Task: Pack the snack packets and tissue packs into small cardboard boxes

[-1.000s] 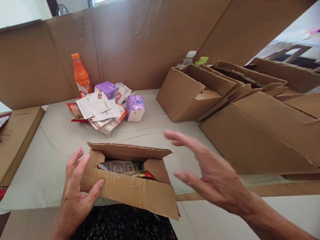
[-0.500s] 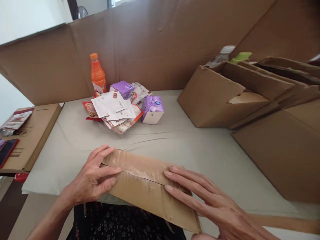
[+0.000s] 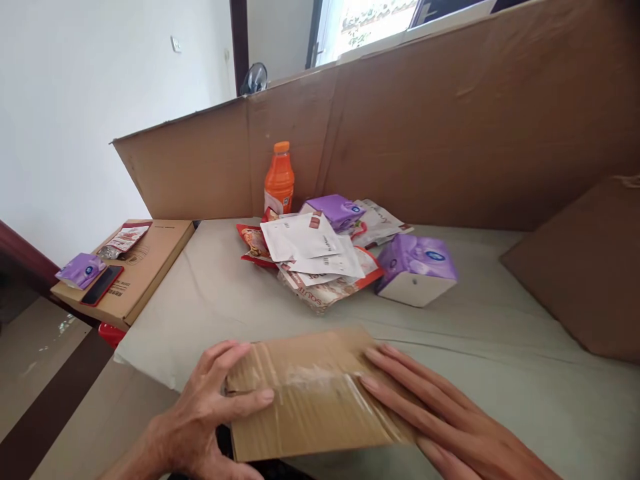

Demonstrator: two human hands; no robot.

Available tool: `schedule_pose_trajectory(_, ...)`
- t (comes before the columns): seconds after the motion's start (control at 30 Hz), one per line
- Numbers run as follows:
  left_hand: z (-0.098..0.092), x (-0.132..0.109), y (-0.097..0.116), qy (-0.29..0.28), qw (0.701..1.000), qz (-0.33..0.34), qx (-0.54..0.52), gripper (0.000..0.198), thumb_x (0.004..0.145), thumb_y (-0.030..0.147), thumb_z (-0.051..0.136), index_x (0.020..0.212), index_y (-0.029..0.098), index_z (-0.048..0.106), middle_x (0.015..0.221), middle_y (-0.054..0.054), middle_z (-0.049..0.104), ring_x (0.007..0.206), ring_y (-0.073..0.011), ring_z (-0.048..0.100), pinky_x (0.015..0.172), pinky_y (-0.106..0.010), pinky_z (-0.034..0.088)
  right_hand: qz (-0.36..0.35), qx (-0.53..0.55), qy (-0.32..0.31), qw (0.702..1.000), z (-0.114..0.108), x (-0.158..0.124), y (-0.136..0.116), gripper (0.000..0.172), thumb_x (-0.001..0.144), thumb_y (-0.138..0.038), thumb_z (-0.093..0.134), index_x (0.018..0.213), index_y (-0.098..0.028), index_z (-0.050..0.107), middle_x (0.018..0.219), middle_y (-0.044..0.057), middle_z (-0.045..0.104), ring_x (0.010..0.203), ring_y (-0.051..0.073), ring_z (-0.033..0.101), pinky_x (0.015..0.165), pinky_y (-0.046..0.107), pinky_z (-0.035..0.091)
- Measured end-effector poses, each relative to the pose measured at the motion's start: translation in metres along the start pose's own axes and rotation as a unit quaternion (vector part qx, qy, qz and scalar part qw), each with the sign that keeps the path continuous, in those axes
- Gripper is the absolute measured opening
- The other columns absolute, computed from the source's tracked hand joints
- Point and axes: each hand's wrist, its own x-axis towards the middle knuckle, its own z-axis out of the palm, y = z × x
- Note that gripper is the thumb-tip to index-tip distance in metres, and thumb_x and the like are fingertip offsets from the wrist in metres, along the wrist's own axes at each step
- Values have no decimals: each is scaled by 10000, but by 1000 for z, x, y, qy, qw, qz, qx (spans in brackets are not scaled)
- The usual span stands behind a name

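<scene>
Left grip [image 3: 200,410], right grip [image 3: 450,413]: box [image 3: 310,407] between, touching.

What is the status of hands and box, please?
Left hand holding left end of box, right hand flat on right end. Top closed. Packets beyond, apart.

Black clothing [image 3: 287,471] — left hand [image 3: 203,405] and right hand [image 3: 453,421] bare.

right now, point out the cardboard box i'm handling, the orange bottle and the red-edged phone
cardboard box [image 3: 310,407]: head view, on its taped face
orange bottle [image 3: 279,179]: head view, mid-body
phone [image 3: 103,285]: head view, on its dark face
</scene>
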Motion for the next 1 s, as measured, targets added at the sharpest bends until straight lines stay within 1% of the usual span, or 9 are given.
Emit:
schedule_pose_trajectory(0.13,-2,-22,-4,59,993,-79,71,892,714,339,871,1493,309,437,1695,-143,103,1535,-459,157,1157,-665,338,36,68,-10,997,25,69,4,515,1032,-308,395,1534,-389,477,1716,-10,202,1521,269,333,1158,414,446)
schedule_pose_trajectory(0.23,2,-17,-13,134,976,-117,127,726,748,185,740,1429,261,500,1617,-159,279,1495,-416,252,1126,-642,389,98,137,-15,986,49,110,12,484,1045,-345,363,1498,-347,536,1677,30,316,1512,279,352,1168,483,427)
schedule_pose_trajectory(0.33,2,-9,-25,200,956,-116,179,626,755,168,674,1364,235,543,1500,-158,415,1394,-372,377,1094,-611,433,113,202,6,973,74,142,21,485,1037,-359,345,1450,-306,594,1581,51,478,1478,270,413,1206,517,370)
schedule_pose_trajectory(0.5,-26,0,-63,263,922,-76,272,578,763,186,677,1331,226,583,1423,-165,486,1310,-366,468,1074,-590,450,126,312,78,939,103,210,21,501,997,-384,436,1473,-266,538,1541,80,522,1435,252,468,1233,506,325)
schedule_pose_trajectory(0.6,-57,10,-107,313,883,-96,337,503,773,248,701,1273,237,646,1385,-148,534,1287,-356,507,1104,-564,429,167,365,155,903,122,247,14,623,985,-432,494,1572,-267,369,1612,107,421,1438,245,465,1211,491,362)
schedule_pose_trajectory(0.67,-78,19,-147,344,855,-136,364,465,790,308,692,1247,222,675,1365,-153,546,1277,-356,515,1122,-557,410,176,371,152,899,143,255,14,608,977,-436,506,1552,-272,397,1586,115,455,1403,253,506,1172,494,413)
schedule_pose_trajectory(0.77,-105,35,-216,369,831,-193,369,458,805,332,671,1238,186,688,1347,-174,538,1291,-377,492,1136,-578,377,185,332,100,920,189,235,22,533,917,-381,539,1434,-254,549,1501,125,551,1353,281,553,1105,515,480)
schedule_pose_trajectory(0.87,-122,55,-282,370,817,-252,363,438,779,302,700,1198,175,710,1324,-173,546,1284,-388,487,1134,-574,375,190,274,57,941,231,198,34,476,886,-312,515,1339,-246,643,1478,122,578,1379,274,533,1150,522,437)
schedule_pose_trajectory(1.0,-138,90,-346,334,817,-310,354,437,816,311,744,1226,175,681,1366,-149,555,1312,-363,482,1133,-571,377,185,234,21,954,248,171,42,402,919,-299,500,1261,-245,704,1515,112,551,1411,262,503,1177,496,415)
